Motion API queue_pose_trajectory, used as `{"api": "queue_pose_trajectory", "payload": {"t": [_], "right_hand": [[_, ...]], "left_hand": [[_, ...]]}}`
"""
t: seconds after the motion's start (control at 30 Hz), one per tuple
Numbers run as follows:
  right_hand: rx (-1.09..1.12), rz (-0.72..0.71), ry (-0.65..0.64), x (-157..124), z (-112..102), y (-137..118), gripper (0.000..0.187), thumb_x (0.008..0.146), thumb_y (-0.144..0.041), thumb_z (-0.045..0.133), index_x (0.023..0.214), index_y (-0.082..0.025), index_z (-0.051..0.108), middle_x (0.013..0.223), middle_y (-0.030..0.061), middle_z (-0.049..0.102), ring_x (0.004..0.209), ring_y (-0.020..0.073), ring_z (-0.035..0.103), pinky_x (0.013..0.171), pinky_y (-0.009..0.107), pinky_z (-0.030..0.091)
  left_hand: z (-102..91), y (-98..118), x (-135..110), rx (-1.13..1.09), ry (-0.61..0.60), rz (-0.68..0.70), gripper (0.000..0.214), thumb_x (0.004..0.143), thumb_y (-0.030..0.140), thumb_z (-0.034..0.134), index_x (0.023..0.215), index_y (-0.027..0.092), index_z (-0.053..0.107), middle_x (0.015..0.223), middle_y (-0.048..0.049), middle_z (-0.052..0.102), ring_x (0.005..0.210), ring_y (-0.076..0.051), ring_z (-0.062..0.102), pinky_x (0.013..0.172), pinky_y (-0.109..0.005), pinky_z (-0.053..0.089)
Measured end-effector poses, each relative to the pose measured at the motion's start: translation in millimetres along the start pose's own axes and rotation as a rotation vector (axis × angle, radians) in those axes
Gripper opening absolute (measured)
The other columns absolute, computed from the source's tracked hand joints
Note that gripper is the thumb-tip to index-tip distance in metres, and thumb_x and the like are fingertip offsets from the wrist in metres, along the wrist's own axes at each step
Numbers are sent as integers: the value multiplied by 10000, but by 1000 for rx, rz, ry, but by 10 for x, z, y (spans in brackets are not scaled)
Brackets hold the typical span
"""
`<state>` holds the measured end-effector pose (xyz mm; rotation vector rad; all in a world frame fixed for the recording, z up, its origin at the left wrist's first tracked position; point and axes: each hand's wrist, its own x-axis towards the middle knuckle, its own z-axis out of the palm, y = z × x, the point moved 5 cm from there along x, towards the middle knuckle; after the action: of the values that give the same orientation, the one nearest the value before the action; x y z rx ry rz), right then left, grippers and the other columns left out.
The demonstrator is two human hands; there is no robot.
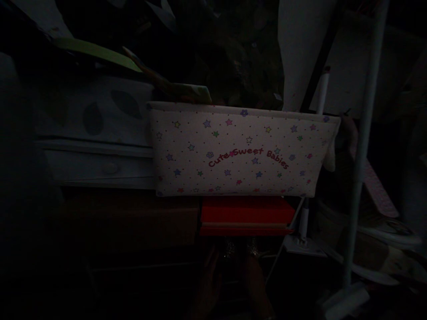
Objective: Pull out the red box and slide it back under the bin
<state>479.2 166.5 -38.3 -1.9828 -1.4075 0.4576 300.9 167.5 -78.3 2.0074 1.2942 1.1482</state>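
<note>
Sitting low in a really dark view, your left hand (pixel 208 280) and right hand (pixel 255 278) are both just below the red box (pixel 247 211). What they're at is two sparkly items, a left glittery piece (pixel 229 247) and a right glittery piece (pixel 252 246), side by side right under that box. Way too dark to say what they are, tbh. Your left fingers look stretched out and pretty close together, next to the left piece, but I can't tell if they touch it. Your right fingers fade into shadow by the right piece, so no clue whether they're gripping it. Above the red box there's a pale starry bin (pixel 233 146) reading "Cute Sweet Babies", with a brown box (pixel 133 218) off to the left and a pale pole (pixel 362 155) to the right.
</note>
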Motion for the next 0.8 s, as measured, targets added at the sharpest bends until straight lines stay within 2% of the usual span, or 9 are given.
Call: {"api": "queue_pose_trajectory", "payload": {"t": [0.2, 0.3, 0.37, 0.43, 0.57, 0.63, 0.73, 0.8], "right_hand": [[140, -31, -69, 50, 157, 63, 188, 734, -204, 522, 776, -190, 705, 766, 142, 743, 694, 257, 698, 640, 331, 497], [237, -9, -37, 63, 221, 27, 318, 743, -205, 474, 976, -131, 676, 794, 153, 743, 682, 250, 699, 634, 327, 513], [314, -2, 7, 54, 259, -25, 424, 759, -219, 436, 1121, -75, 605, 928, 184, 733, 781, 250, 707, 679, 323, 528], [381, 6, 47, 34, 306, -82, 454, 773, -239, 414, 1169, -73, 562, 1052, 191, 704, 891, 243, 696, 739, 314, 535], [499, -19, 201, -21, 337, -200, 366, 774, -321, 469, 1055, -129, 602, 1049, 168, 702, 912, 250, 675, 798, 342, 530], [527, -76, 286, -58, 301, -280, 333, 773, -366, 506, 999, -146, 612, 1022, 152, 698, 920, 256, 656, 837, 364, 511], [497, -170, 295, -108, 242, -422, 310, 817, -389, 483, 992, -162, 600, 1010, 135, 670, 941, 252, 628, 861, 372, 486], [449, -215, 282, -139, 199, -506, 272, 846, -356, 455, 997, -175, 591, 1010, 125, 648, 944, 244, 614, 864, 370, 475]], "left_hand": [[173, -110, 32, 102, -19, 36, 529, 880, 159, 331, 1408, 143, 366, 1545, -146, 276, 1436, -219, 187, 1158, -459, 260], [210, -128, 41, 102, -12, 65, 535, 883, 151, 316, 1416, 147, 349, 1552, -144, 258, 1444, -216, 151, 1162, -473, 241], [212, -133, 50, 64, -16, 49, 551, 871, 140, 320, 1422, 138, 338, 1555, -146, 245, 1445, -220, 143, 1168, -478, 218], [203, -130, 59, -12, -17, 21, 567, 863, 140, 324, 1430, 149, 325, 1559, -142, 228, 1444, -222, 144, 1173, -482, 196], [183, -94, 72, -196, -16, -32, 626, 848, 168, 371, 1462, 206, 249, 1576, -118, 176, 1441, -227, 159, 1187, -474, 150], [171, -72, 72, -274, -29, -95, 640, 852, 189, 366, 1472, 190, 210, 1581, -123, 151, 1440, -230, 168, 1189, -461, 145], [140, -21, 55, -350, -61, -178, 627, 869, 223, 333, 1468, 95, 200, 1580, -160, 121, 1446, -240, 152, 1190, -449, 139], [141, -8, 41, -391, -93, -222, 608, 881, 260, 329, 1453, 74, 243, 1566, -174, 169, 1441, -248, 175, 1190, -450, 140]]}}
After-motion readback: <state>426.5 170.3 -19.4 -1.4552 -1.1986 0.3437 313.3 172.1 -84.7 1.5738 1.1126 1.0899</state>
